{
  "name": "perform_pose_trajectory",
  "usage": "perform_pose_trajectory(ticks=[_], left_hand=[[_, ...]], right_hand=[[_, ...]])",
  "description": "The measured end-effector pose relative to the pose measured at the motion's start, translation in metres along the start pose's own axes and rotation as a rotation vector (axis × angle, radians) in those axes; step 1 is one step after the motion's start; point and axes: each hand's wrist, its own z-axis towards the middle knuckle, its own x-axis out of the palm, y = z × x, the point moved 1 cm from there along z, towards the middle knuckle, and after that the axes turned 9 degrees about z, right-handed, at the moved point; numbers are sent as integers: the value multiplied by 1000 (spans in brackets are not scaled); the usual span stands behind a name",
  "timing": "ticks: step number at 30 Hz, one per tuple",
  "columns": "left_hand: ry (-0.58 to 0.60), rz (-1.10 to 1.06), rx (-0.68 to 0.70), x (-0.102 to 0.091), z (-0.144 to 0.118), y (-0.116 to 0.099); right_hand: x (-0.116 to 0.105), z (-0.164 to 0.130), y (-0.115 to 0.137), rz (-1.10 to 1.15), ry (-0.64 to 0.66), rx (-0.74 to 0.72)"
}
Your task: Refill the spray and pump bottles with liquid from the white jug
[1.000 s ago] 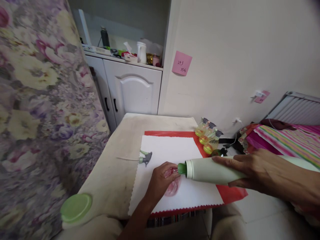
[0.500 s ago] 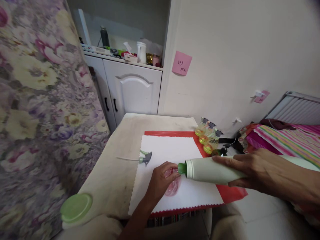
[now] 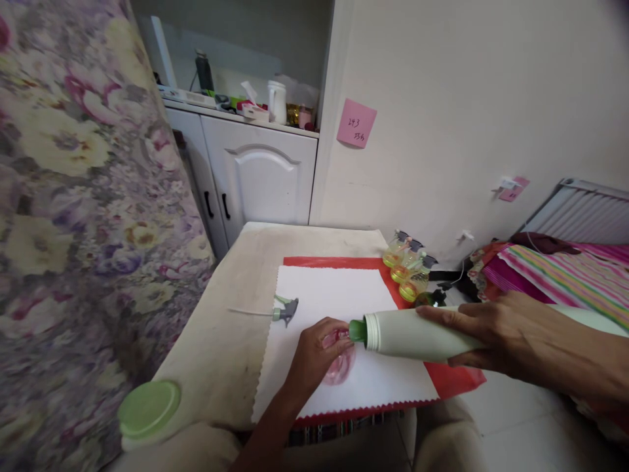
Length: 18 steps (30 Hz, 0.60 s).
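My right hand (image 3: 511,337) grips a large pale green bottle (image 3: 417,335), tipped on its side with its green spout (image 3: 357,331) pointing left. The spout meets the mouth of a small clear pink bottle (image 3: 340,366) that my left hand (image 3: 314,359) holds upright on a white cloth (image 3: 334,301). My left fingers cover most of the pink bottle's top. A grey-green spray head with a thin tube (image 3: 282,310) lies on the cloth's left edge, apart from both hands.
The white cloth lies over a red sheet (image 3: 457,381) on a beige table (image 3: 230,328). Three small yellow spray bottles (image 3: 410,265) stand at the table's far right corner. A green round lid (image 3: 148,410) sits near left. A floral curtain (image 3: 73,196) hangs left; a white cabinet (image 3: 260,177) stands behind.
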Motion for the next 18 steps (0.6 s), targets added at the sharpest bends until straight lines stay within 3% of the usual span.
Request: perform_pose_trajectory(ticks=[18], left_hand=[[4, 13, -18, 0, 0, -3]], right_hand=[[11, 1, -13, -50, -129, -134]])
